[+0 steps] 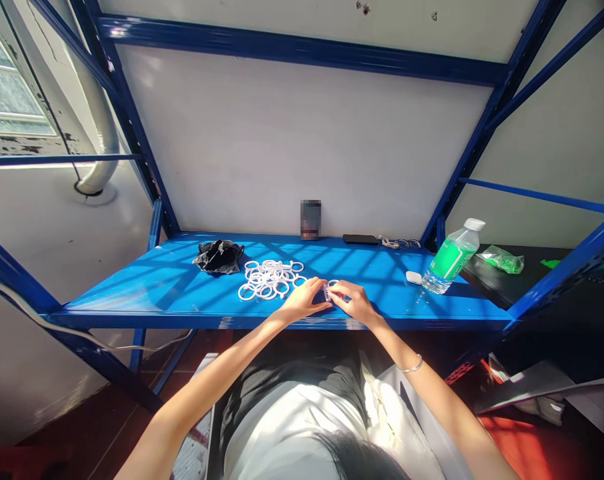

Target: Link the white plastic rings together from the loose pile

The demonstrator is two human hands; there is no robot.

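Observation:
My left hand [308, 300] is at the front edge of the blue shelf, its fingers closed in a pinch. Facing it, my right hand [353, 301] has its fingers curled in, with a bracelet lower on that arm. Between the fingertips of both hands shows a small pale piece [327, 292], partly covered, its exact shape too small to make out. Part of a white ring [333, 282] peeks out by my right fingers. Just left of my left hand lies a loose pile of white rings [269, 279], several of them overlapping.
A crumpled black plastic bag [219, 257] sits left on the blue shelf [147, 293]. At the back are a blurred dark box [311, 220], a black phone [360, 239] and a coiled cable [399, 243]. A green-labelled bottle [452, 259] and small white case [413, 277] stand right.

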